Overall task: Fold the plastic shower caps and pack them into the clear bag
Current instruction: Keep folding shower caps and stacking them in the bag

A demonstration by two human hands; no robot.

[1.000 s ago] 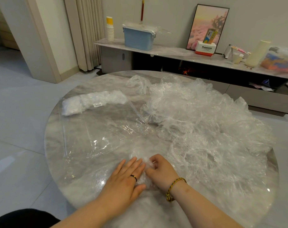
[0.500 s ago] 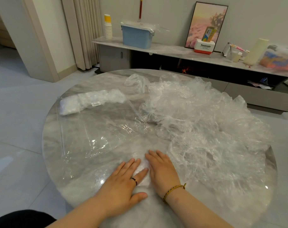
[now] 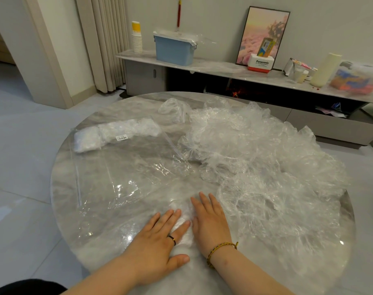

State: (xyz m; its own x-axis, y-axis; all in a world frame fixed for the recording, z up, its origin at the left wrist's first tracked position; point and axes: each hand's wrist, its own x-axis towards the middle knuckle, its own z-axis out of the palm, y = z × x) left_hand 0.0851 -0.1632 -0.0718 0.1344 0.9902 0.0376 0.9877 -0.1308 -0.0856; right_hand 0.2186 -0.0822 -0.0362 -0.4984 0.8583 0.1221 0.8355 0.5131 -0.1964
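Cap (image 3: 184, 218), lower centre: thin, slippery, springy film; pinch folded edges. Left hand (image 3: 160, 237) and right hand (image 3: 211, 222) side by side, flat, pressing it.

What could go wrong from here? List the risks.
The shower cap pressed under the left hand and right hand may spring open when released.
The loose pile lies beside the right hand; lifting might snag it.
The clear bag lies flat, so sliding the cap in could unfold it.

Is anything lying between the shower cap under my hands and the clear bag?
The left hand and right hand press the shower cap; the clear bag lies just left, nothing visible between. The loose pile sits right.
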